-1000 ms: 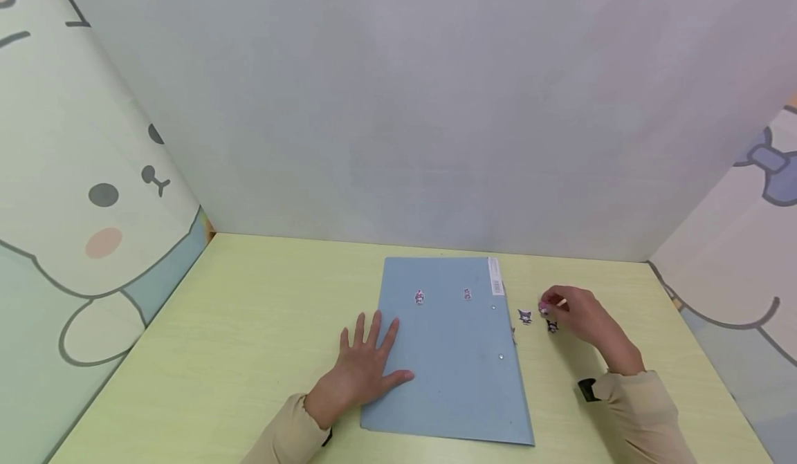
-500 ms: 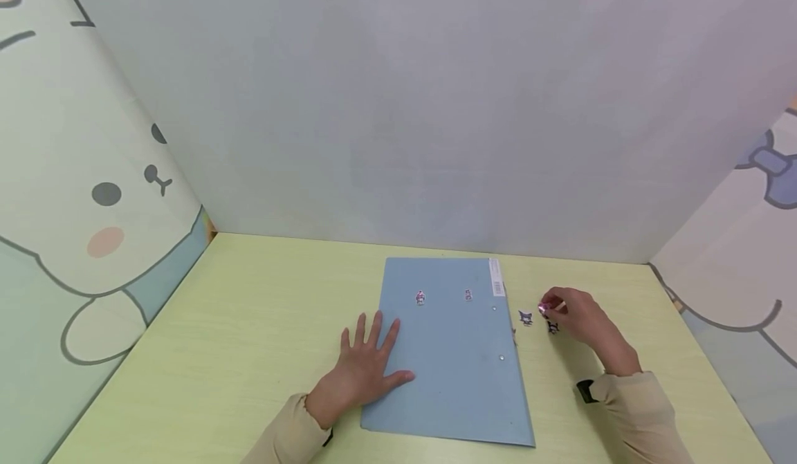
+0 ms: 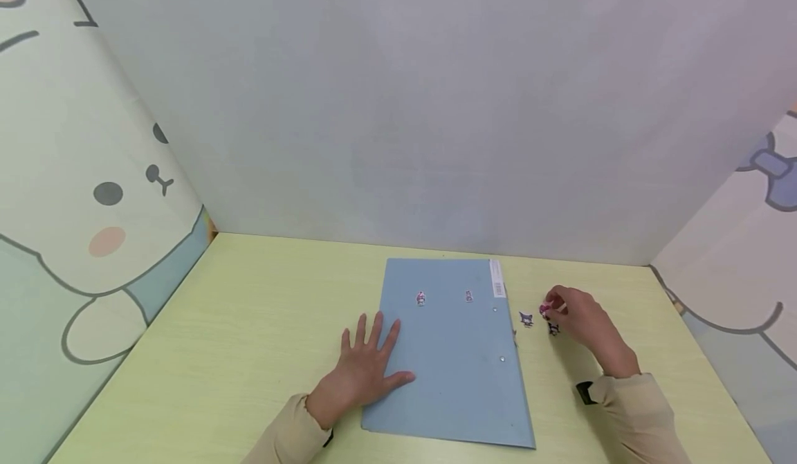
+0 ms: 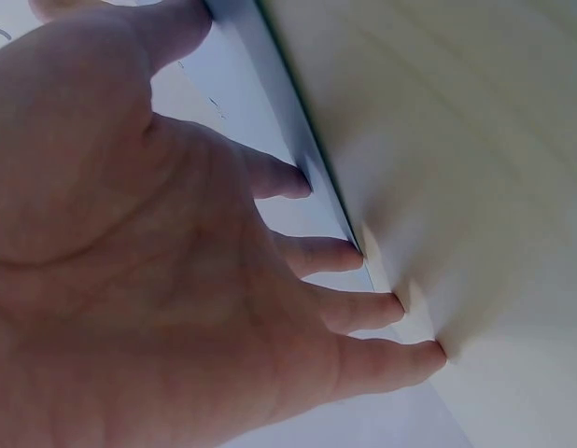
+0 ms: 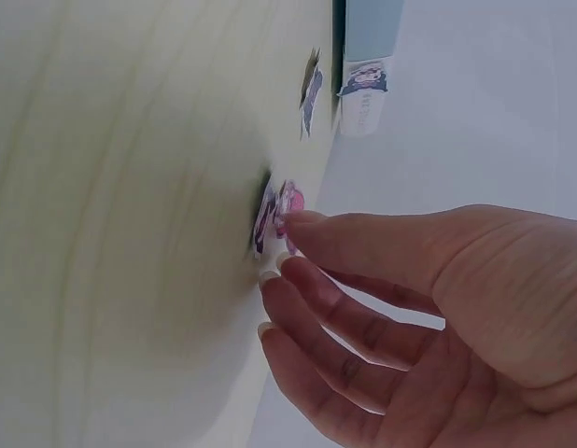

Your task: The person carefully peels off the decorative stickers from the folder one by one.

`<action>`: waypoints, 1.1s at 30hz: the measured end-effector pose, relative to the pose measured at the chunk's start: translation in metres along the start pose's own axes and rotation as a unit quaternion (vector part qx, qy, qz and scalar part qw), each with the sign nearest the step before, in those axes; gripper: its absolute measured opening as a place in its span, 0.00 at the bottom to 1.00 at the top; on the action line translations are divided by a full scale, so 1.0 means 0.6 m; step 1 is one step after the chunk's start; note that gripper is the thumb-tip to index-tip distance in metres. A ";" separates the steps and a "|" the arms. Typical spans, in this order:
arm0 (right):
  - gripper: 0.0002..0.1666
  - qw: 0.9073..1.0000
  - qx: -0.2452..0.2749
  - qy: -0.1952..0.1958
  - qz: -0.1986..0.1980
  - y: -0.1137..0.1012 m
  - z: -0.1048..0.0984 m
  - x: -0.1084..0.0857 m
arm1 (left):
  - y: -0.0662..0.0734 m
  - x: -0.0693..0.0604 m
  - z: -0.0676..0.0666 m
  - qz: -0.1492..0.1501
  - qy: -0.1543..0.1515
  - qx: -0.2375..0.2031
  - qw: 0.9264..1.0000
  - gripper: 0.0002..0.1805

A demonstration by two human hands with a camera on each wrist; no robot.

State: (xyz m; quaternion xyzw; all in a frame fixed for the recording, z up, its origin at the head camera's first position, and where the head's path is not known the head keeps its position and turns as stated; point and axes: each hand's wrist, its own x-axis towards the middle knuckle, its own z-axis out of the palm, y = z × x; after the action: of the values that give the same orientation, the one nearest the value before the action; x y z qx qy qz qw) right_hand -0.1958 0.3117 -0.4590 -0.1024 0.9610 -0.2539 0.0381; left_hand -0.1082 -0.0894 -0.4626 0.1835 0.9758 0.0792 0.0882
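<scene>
A blue folder [image 3: 457,381] lies on the table, with two small cartoon character stickers, the left sticker [image 3: 420,299] and the right sticker [image 3: 469,297], on its upper part. My left hand [image 3: 358,375] rests spread across the folder's left edge. In the left wrist view its palm [image 4: 167,261] shows, with several fingertips touching down along that edge. To the right of the folder, my right hand [image 3: 582,322] pinches a pink sticker [image 5: 293,200] between thumb and finger. Beside it lie a grey-eared sticker [image 3: 526,319] and a dark sticker [image 3: 553,328], the latter partly under the hand.
A white barcode label [image 3: 497,281] sits at the folder's top right corner. Something small pokes out at the folder's right edge. The pale yellow table [image 3: 261,298] meets a grey back wall [image 3: 423,118], with cartoon-printed side panels [image 3: 106,256] left and right.
The pink sticker has tilted slightly in my right hand's fingers, which stay in nearly the same place. My left hand and the folder have not moved. The view has shifted slightly.
</scene>
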 end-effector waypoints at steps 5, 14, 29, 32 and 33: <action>0.07 1.000 -0.003 0.001 0.015 -0.006 -0.003 0.001 | -0.003 0.001 0.006 0.004 0.002 -0.004 1.000 0.49; 0.11 1.000 -0.008 0.008 0.013 -0.021 -0.001 0.010 | -0.003 0.000 0.004 0.004 0.001 -0.016 1.000 0.49; 0.11 0.999 -0.002 0.018 -0.029 -0.049 -0.004 0.028 | 0.001 -0.003 -0.001 0.001 0.003 0.003 1.000 0.48; 0.09 0.999 -0.004 0.020 -0.037 -0.056 -0.003 0.030 | 0.001 -0.003 0.000 0.001 0.004 0.005 1.000 0.48; 0.09 0.999 -0.004 0.022 -0.040 -0.058 -0.002 0.031 | 0.001 -0.003 0.000 0.000 0.005 0.006 1.000 0.48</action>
State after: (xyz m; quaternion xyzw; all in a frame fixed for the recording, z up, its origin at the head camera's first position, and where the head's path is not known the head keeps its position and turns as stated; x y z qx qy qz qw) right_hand -0.2079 0.2789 -0.4410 -0.1353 0.9577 -0.2538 0.0063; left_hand -0.1065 -0.0897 -0.4624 0.1839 0.9767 0.0743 0.0824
